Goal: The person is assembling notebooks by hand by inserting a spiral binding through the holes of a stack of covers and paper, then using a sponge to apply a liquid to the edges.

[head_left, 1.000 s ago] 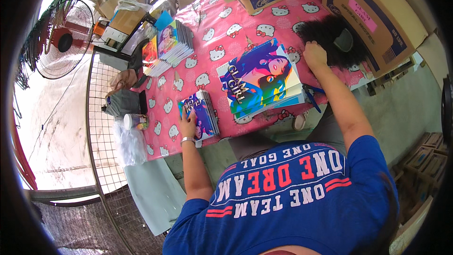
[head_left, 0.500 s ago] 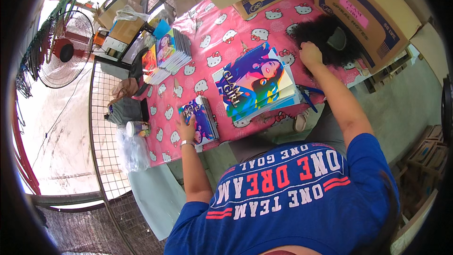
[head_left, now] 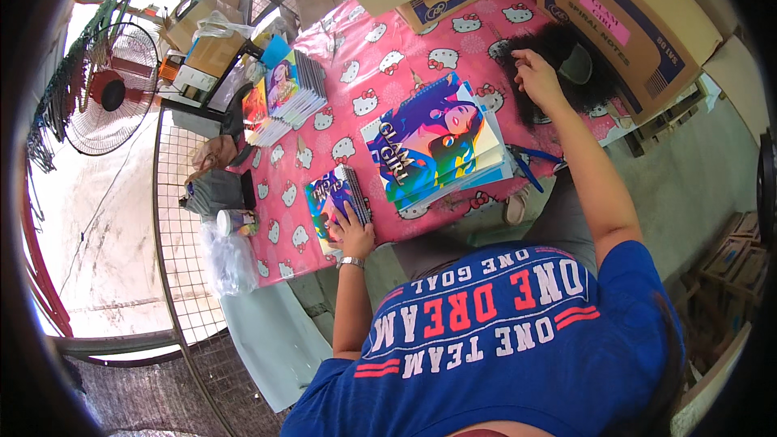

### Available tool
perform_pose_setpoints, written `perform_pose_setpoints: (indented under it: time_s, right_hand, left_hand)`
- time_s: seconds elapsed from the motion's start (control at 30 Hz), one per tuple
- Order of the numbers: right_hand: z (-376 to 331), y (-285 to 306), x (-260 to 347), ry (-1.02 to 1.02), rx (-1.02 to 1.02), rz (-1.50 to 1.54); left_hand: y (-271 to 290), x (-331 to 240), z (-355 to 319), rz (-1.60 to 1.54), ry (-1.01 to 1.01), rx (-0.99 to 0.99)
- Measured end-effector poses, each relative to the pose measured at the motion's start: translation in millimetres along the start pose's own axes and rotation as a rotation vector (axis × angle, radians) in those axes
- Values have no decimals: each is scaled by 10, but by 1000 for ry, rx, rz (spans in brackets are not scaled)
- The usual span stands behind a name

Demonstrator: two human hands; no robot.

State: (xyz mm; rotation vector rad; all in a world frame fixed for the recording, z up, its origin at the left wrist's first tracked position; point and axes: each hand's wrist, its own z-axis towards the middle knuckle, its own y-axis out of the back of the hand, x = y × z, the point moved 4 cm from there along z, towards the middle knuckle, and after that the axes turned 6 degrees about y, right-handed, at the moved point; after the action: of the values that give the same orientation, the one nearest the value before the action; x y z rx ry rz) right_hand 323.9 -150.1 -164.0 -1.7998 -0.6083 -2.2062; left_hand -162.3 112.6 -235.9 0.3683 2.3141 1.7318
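- The left hand [head_left: 353, 236] lay flat on a small stack of spiral notebooks [head_left: 338, 198] at the centre-left of the frame. Its fingers were spread and pressing down on the near edge rather than gripping, probably to keep the pile square and stop it sliding.
- That small stack sat near the lower edge of the tabletop [head_left: 388, 57], which was covered in a pink cloth printed with white cartoon cats. This put it close to the person's body, within easy reach.
- The right hand [head_left: 536, 77] reached to the upper right of the frame and rested on a black tangled heap [head_left: 576, 73], likely spiral bindings or netting. The fingers were curled into it, but I could not tell whether they had closed on anything.
- A larger stack of notebooks [head_left: 437, 146], with a bright illustrated cover on top, lay at the centre of the frame between the two hands. Its edges were fanned slightly, as if the books had been laid down one by one.
- Another fanned pile of notebooks [head_left: 287, 97] lay well apart in the upper left, next to small cardboard boxes.
- A big brown carton [head_left: 631, 16] stood at the upper right, just beyond the black heap.
- A standing fan [head_left: 109, 93] was at the far left, off the tabletop.
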Motion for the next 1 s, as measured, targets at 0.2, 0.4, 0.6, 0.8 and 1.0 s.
perform_pose_setpoints:
  time_s: [0.2,0.4,0.6,0.8,1.0]
  right_hand:
    - [-327,449,278,-14,-27,258]
    - [-545,866,604,-57,-76,318]
    - [-628,964,693,3,-115,319]
    - [-691,910,806,52,-122,344]
    - [-752,694,1117,25,16,433]
  left_hand:
    - [74,-33,7,-50,5,23]
    - [204,756,666,-170,8,-208]
    - [194,687,644,-223,177,-147]
    - [134,754,835,-180,63,-158]
    - [864,-196,827,-466,-221,-471]
